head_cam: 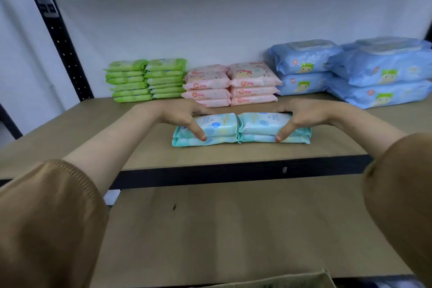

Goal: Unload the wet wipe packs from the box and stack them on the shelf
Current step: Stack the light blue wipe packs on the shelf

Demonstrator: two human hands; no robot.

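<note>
Teal packs (240, 130): four, two stacks side by side on shelf (93, 138).
Left hand (184, 117): clasps left stack.
Right hand (297, 117): clasps right stack.
Done: green, pink, blue stacks at rear.
Remaining: box (292, 279) contents hidden.

Two low piles of wipe packs (240, 130) side by side on shelf board (93, 138), near front edge. Left hand (184, 117) on left pile, thumb down its front; right hand (295, 116) same on right pile. Beyond the fingertips, along the wall: twin small-pack stacks (146, 79) left, twin stacks (233, 84) just behind fingers, big packs (350, 70) right. Lower board (233, 229) beneath; probably box flap (299, 279) nearest.
</note>
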